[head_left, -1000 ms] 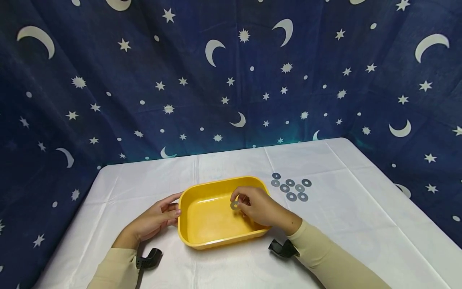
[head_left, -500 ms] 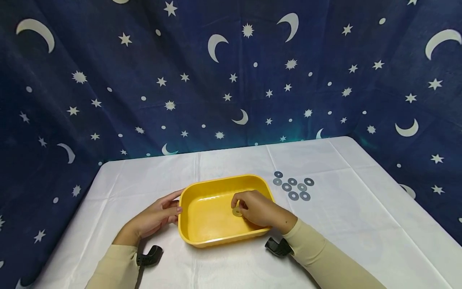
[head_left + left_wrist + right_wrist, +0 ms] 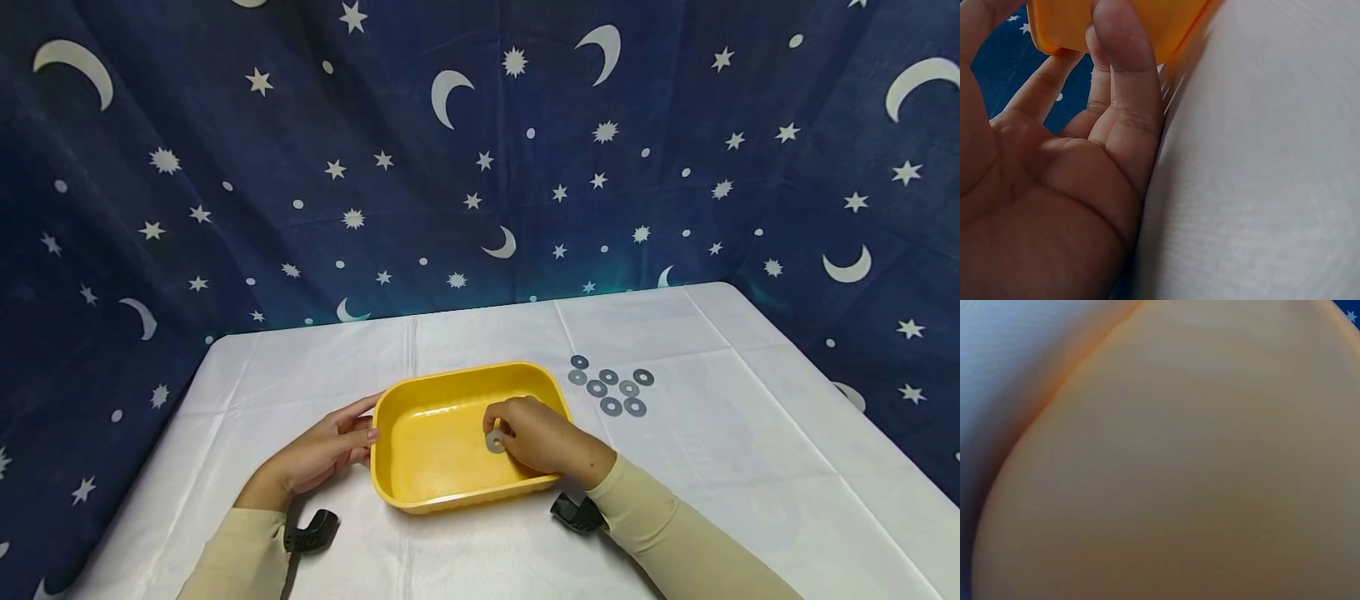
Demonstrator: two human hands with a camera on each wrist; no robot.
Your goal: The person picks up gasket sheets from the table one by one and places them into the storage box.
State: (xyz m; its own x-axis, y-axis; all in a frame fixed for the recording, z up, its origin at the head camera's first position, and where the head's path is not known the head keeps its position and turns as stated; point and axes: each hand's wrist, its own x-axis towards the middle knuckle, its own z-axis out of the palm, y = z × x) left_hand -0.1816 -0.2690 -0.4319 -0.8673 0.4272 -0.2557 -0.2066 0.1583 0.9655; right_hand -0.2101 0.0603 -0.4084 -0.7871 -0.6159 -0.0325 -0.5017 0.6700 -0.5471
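Note:
A yellow rectangular tray (image 3: 435, 467) lies on the white-covered table. My right hand (image 3: 536, 433) reaches over its right side and pinches a flat grey washer (image 3: 495, 442) low inside, thumb and fingertips at the washer's edge. At the tray's left end rests my left hand (image 3: 326, 450), its fingers and thumb extended against the outer wall. The left wrist view shows that hand's palm (image 3: 1054, 206) with fingertips at the tray's wall (image 3: 1172, 25). A blurred yellowish surface fills most of the right wrist view, where the right hand's fingers are hidden.
Several grey washers (image 3: 611, 406) lie loosely grouped on the white tablecloth (image 3: 720, 467), right of the tray. Behind the table hangs a dark blue curtain (image 3: 405, 233) with moons and stars. Each wrist wears a black mount (image 3: 311, 532).
My right hand has lowered slightly into the tray, still pinching the washer. The left hand stays at the tray's left end. The head view has shifted a little.

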